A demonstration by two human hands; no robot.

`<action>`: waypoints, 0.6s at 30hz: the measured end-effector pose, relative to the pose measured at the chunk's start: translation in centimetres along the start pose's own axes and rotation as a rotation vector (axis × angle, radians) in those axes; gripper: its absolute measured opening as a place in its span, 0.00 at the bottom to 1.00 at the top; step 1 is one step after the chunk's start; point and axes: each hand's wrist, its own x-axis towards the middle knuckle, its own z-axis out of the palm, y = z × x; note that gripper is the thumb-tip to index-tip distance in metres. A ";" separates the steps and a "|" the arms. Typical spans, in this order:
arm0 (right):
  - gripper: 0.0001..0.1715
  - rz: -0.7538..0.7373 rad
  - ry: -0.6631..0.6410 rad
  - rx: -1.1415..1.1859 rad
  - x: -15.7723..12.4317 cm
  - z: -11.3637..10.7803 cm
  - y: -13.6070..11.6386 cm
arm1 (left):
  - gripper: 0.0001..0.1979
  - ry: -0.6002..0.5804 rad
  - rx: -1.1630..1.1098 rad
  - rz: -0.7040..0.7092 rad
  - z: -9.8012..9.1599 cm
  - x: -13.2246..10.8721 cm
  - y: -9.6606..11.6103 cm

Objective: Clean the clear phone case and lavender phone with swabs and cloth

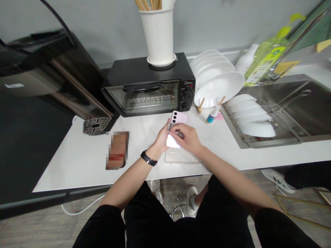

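A pale pink phone (178, 119) lies camera side up on the white counter (85, 158), held between both my hands. My left hand (162, 137), with a black watch on its wrist, is closed round the phone's left edge. My right hand (187, 137) is pinched on a thin dark tool (176, 132) laid across the phone. Below the hands, a clear plastic case (181, 157) rests flat on the counter, partly covered by my right wrist.
Behind the phone stands a black toaster oven (150, 86) with a white utensil holder (157, 34) on top. White plates (217, 77) lean in a rack; more sit in the sink rack (252, 117). A small bottle (212, 115) and a brown blurred object (117, 150) are on the counter.
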 end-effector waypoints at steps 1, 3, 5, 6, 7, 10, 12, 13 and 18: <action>0.07 -0.046 -0.055 0.019 -0.1 0.1 -0.2 | 0.28 0.006 -0.012 0.022 0.1 0.0 0.3; 0.08 -0.105 -0.157 0.045 -0.3 0.2 -0.4 | 0.29 0.016 -0.037 0.088 0.2 -0.2 1.0; 0.09 -0.108 -0.220 0.048 -0.4 0.0 -0.3 | 0.28 0.026 -0.064 0.171 0.3 -0.4 1.7; 0.10 -0.094 -0.230 0.041 -0.4 -0.2 -0.2 | 0.28 0.030 -0.073 0.202 0.3 -0.5 1.9; 0.11 -0.077 -0.220 0.028 -0.4 -0.4 0.0 | 0.28 0.033 -0.076 0.221 0.3 -0.6 2.2; 0.11 -0.021 -0.109 -0.024 -0.2 -1.4 0.8 | 0.28 0.025 -0.054 0.203 0.3 -0.8 2.3; 0.10 0.010 -0.021 -0.066 -0.1 -1.9 1.3 | 0.26 0.020 -0.027 0.152 0.5 -0.9 2.1; 0.10 0.030 0.018 -0.086 0.0 -2.2 1.6 | 0.26 0.020 -0.017 0.123 0.6 -1.0 1.9; 0.07 0.151 0.188 -0.148 0.2 -2.4 2.2 | 0.25 -0.024 0.003 -0.028 0.7 -1.4 1.0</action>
